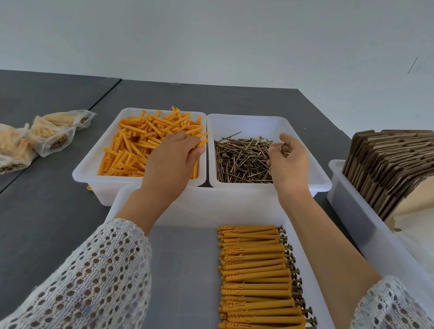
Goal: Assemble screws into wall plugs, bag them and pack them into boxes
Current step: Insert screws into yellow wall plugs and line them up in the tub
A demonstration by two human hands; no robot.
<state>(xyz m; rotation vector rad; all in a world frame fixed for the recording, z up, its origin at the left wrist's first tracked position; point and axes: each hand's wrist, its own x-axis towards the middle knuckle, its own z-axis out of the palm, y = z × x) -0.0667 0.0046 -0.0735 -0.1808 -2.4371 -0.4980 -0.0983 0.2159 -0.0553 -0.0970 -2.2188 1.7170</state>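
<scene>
Over the two far bins: left hand [176, 152] pinches an orange plug [201, 143], right hand [289, 161] pinches a screw [280, 147].
Plugs look light, stiff and ribbed: hold mid-body; screws are thin, sharp-tipped: hold near the head.

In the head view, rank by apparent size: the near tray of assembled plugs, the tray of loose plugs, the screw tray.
1. Near tray of assembled plugs, largest, though closest to the camera.
2. Tray of loose plugs and screw tray: they look alike, unranked.

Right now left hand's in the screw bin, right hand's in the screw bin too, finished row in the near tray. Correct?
Not quite. The head view shows the left hand in the orange wall plug bin. The right hand is in the screw bin, and the finished row lies in the near tray.
</scene>
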